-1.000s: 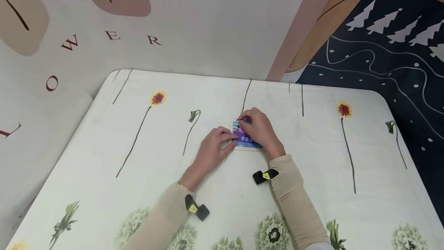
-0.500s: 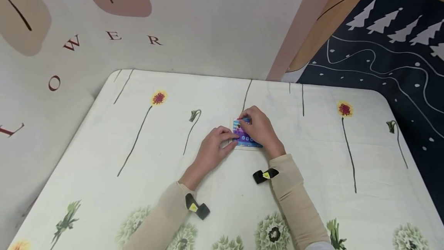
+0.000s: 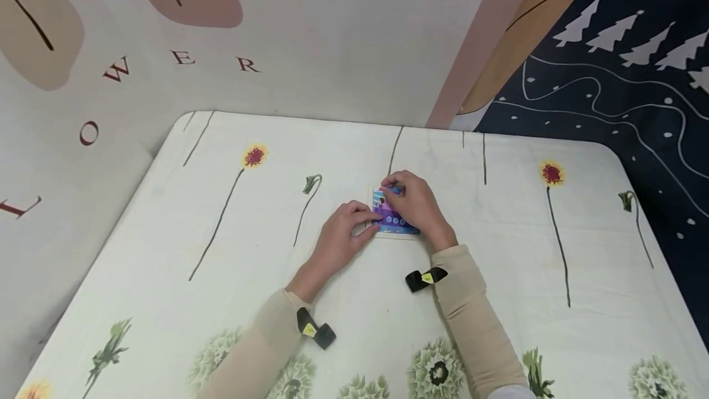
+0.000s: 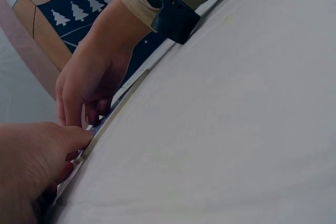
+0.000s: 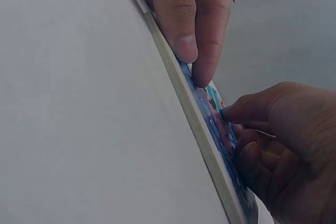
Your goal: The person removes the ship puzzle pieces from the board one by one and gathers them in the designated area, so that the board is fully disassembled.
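Picture board [image 3: 394, 226] is lying between hands, toward table's [image 3: 138, 233] far edge: left hand [image 3: 339, 236] resting loosely straight fingers leftward; right hand [image 3: 416, 203] poising narrow fingers far-left, grip unclear.

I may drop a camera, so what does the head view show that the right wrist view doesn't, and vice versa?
Only the head view: the red-and-yellow flower prints, the dark backdrop with white trees and the black wrist devices.

Only the right wrist view: the board's pale side edge close up, and the left thumbnail clearly.

Both: the left hand, the right hand, the colourful picture and the letter R.
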`<state>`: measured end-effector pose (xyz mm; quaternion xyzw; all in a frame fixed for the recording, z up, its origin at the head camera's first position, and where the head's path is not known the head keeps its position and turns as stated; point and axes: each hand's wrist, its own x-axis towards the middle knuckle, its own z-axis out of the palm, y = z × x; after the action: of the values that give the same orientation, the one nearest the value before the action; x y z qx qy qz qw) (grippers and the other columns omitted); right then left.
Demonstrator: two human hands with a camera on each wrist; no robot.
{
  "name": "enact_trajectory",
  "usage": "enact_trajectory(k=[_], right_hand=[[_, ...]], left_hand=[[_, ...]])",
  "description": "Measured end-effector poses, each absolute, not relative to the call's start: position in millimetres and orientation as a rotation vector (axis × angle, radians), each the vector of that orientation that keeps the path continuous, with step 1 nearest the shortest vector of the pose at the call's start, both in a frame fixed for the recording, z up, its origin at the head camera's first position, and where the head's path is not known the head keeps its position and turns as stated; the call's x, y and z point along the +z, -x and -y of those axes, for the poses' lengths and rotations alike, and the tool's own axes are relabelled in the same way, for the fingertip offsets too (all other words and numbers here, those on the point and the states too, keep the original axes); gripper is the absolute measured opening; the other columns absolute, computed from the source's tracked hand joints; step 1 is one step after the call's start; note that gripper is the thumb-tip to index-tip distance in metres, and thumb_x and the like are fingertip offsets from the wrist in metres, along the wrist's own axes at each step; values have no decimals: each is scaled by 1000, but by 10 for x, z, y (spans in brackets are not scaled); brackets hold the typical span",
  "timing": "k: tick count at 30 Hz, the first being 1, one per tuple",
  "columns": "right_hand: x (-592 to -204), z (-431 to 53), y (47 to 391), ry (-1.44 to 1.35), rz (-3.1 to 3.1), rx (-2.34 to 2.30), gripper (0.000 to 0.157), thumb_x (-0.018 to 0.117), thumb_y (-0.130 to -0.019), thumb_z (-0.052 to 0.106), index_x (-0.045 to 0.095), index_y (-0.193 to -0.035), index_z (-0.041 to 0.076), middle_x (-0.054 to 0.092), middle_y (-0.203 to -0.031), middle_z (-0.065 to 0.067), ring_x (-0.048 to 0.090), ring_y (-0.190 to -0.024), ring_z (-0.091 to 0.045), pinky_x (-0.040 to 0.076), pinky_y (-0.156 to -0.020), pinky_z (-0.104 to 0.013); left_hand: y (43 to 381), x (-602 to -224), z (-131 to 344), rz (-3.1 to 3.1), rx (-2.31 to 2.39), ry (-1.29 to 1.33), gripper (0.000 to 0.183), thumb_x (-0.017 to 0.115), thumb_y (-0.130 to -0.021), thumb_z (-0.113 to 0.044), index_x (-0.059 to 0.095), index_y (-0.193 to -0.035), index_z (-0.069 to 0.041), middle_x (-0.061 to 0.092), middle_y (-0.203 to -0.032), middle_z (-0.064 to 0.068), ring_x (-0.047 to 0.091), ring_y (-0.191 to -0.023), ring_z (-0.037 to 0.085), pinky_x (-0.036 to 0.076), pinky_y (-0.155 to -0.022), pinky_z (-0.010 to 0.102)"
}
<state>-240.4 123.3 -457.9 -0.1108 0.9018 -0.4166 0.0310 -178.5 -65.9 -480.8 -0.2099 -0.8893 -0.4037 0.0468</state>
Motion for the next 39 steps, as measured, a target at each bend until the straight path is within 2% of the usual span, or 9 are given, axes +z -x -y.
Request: enact_trajectory(k=[6, 13, 18, 23, 26, 30, 39], right_hand=[[-4571, -1232, 2399, 330, -2750, -1263, 18, 69, -100, 16, 77, -112, 6, 65, -110, -11, 52, -78, -22, 42, -68, -34], [-4561, -1219, 2402, 335, -2748, -1243, 19, 68, -101, 17, 77, -113, 5, 61, -111, -12, 53, -76, -21, 44, -67, -34], [-4544, -1217, 2404, 390, -2747, -1258, 17, 67, -101, 12, 76, -112, 2, 62, -109, -13, 53, -78, -20, 44, -70, -33], [-4536, -1232, 2397, 398, -2644, -1363, 16, 63, -103, 7, 71, -113, -2, 58, -111, -15, 58, -62, -15, 47, -59, -26], [-4533, -1242, 2398, 352, -2555, -1447, 16, 61, -104, 7, 67, -115, -3, 62, -100, -15, 60, -54, -14, 48, -55, -25], [-4544, -1248, 2415, 302, -2518, -1488, 15, 61, -104, 7, 66, -116, -1, 65, -77, -10, 62, -57, -12, 50, -61, -26], [-4551, -1262, 2416, 311, -2485, -1519, 14, 61, -103, 5, 67, -114, -2, 65, -73, -8, 63, -57, -14, 52, -60, -27]], left_hand=[[1800, -4834, 668, 2718, -1191, 673, 20, 76, -95, -15, 80, -114, -9, 66, -111, 4, 60, -97, 23, 50, -83, 40], [1809, -4865, 669, 2742, -967, 810, 33, 67, -102, -18, 71, -133, -10, 63, -120, 6, 56, -94, 23, 46, -80, 37], [1800, -4856, 657, 2746, -888, 838, 37, 63, -103, -17, 67, -139, -11, 60, -121, 6, 53, -90, 23, 43, -77, 37], [1788, -4836, 648, 2756, -882, 834, 38, 62, -103, -17, 66, -140, -11, 59, -120, 6, 50, -90, 23, 41, -77, 36], [1784, -4825, 645, 2757, -884, 833, 38, 62, -104, -17, 65, -141, -11, 59, -120, 6, 50, -89, 23, 41, -76, 36], [1786, -4817, 641, 2757, -895, 833, 38, 61, -104, -17, 65, -142, -13, 58, -120, 6, 51, -92, 23, 41, -77, 36], [1788, -4833, 641, 2777, -910, 824, 38, 60, -105, -17, 64, -143, -15, 58, -121, 5, 50, -93, 23, 41, -79, 37]])
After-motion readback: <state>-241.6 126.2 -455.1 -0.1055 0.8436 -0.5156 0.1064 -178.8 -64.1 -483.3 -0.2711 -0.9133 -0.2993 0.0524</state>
